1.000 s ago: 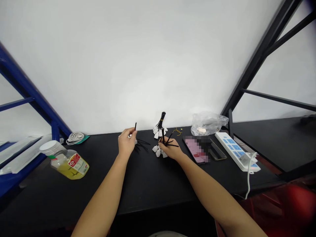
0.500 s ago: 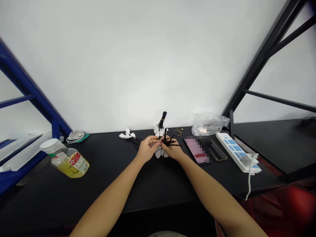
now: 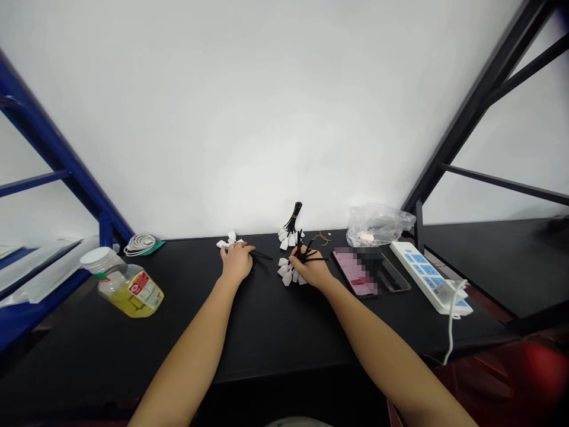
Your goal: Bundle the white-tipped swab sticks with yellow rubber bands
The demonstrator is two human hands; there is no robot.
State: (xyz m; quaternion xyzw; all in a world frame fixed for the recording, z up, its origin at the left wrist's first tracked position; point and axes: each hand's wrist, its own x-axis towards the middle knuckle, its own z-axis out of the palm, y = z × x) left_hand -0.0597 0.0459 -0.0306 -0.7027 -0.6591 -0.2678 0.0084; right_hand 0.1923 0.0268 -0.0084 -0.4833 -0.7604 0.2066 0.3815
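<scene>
My left hand (image 3: 235, 262) lies palm down on a bunch of black cable ties with white tags (image 3: 229, 241), and its fingers hide where the ties pass beneath. My right hand (image 3: 312, 268) grips a second bunch of black ties (image 3: 306, 252), whose white tags (image 3: 287, 273) hang out at its left. Just behind it stands an upright bundle of black ties (image 3: 293, 218), with white tags at its foot. A short yellow wire (image 3: 323, 239) lies to the right of that bundle.
On the black table (image 3: 267, 332) are a plastic jar with yellow contents (image 3: 128, 293), a coiled white cable (image 3: 140, 244), a transparent plastic bag (image 3: 377, 226), a phone with a pixelated screen (image 3: 355, 271), another phone (image 3: 395, 276) and a white power strip (image 3: 427, 276). Metal frames rise at both sides.
My left hand has moved left, away from my right hand, and now lies on the bunch of tagged ties. My right hand stays nearly in place.
</scene>
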